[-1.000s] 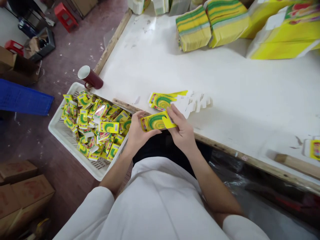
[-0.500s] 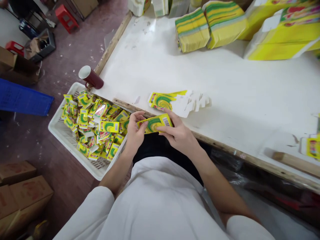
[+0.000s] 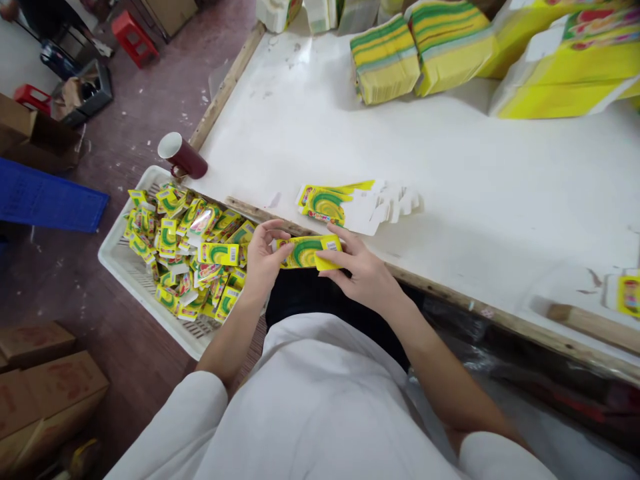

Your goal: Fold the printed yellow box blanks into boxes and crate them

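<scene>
Yellow carton (image 3: pixel 307 252), small and printed with a green swirl, is held level just over the near edge of the white surface (image 3: pixel 450 173), above the person's lap. It is gripped at its left end by the left hand (image 3: pixel 263 263) and pinched at its right end by the right hand (image 3: pixel 365 273), so each grip is clenched on it. A fan of flat cartons (image 3: pixel 345 200) lies on the surface just beyond. A white tray (image 3: pixel 135 280) heaped with folded cartons sits to the left, with a dark red mug (image 3: pixel 181 156) near its far corner.
</scene>
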`<state>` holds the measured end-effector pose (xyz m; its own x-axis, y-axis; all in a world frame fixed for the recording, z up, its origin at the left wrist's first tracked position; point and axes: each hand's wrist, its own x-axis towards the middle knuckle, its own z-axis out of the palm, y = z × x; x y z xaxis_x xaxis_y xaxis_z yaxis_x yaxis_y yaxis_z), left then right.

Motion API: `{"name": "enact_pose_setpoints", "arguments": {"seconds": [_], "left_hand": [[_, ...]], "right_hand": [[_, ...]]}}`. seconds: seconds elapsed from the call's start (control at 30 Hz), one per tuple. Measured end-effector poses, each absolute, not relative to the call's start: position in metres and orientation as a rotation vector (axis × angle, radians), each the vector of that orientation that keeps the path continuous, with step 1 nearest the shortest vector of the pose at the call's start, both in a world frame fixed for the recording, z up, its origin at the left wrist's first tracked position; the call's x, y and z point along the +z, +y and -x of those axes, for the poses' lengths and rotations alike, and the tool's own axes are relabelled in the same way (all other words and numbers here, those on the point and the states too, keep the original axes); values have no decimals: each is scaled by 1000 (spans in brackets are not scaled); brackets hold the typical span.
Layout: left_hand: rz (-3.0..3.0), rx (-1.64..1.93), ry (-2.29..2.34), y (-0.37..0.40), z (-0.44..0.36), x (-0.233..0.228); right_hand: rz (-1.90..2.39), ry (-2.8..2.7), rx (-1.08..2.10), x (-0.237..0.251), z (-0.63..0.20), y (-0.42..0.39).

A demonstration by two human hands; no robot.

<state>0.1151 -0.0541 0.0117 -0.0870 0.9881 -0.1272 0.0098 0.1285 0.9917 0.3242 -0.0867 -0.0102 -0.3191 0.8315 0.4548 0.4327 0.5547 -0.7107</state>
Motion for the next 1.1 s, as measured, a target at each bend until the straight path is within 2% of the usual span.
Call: {"name": "enact_pose_setpoints", "arguments": {"seconds": [0.2,0.4,0.5,0.6,0.67,0.73,0.8,0.87,1.0,1.1], "left_hand": [[-978,1175,1303,-52,-114,8],[-1069,1109,1301,-55,-114,6],[-1177,1143,1409,-55,-94,11],[-1423,1349,1696,-53,-35,29],[-1550,1455,2117,-52,19,45],[-1538,1394,2529,-53,66,56],[-1584,1243,2747,-55,88,57],[-1700,1237,2643,-55,79,47],[-1578,1332,1832,-52,-14,14],[-1292,1311,1298,-50,-95,1]], "right_hand": [[1083,-1970,745,-7,-329,-81],[1119,-1521,954,-11,-302,-77],[1096,-1564,998,-14,-291,-73],[1110,-1660,904,-19,-298,-59],[1333,-1646,733,-24,-310,-45],[1596,-1701,585,-29,-318,-31],[1738,-1834,539,-33,-322,-20],[1766,-1921,534,-36,-321,-15],[1685,-1731,523,-33,-320,-22],[1475,-1466,748,-22,-320,-40]]}}
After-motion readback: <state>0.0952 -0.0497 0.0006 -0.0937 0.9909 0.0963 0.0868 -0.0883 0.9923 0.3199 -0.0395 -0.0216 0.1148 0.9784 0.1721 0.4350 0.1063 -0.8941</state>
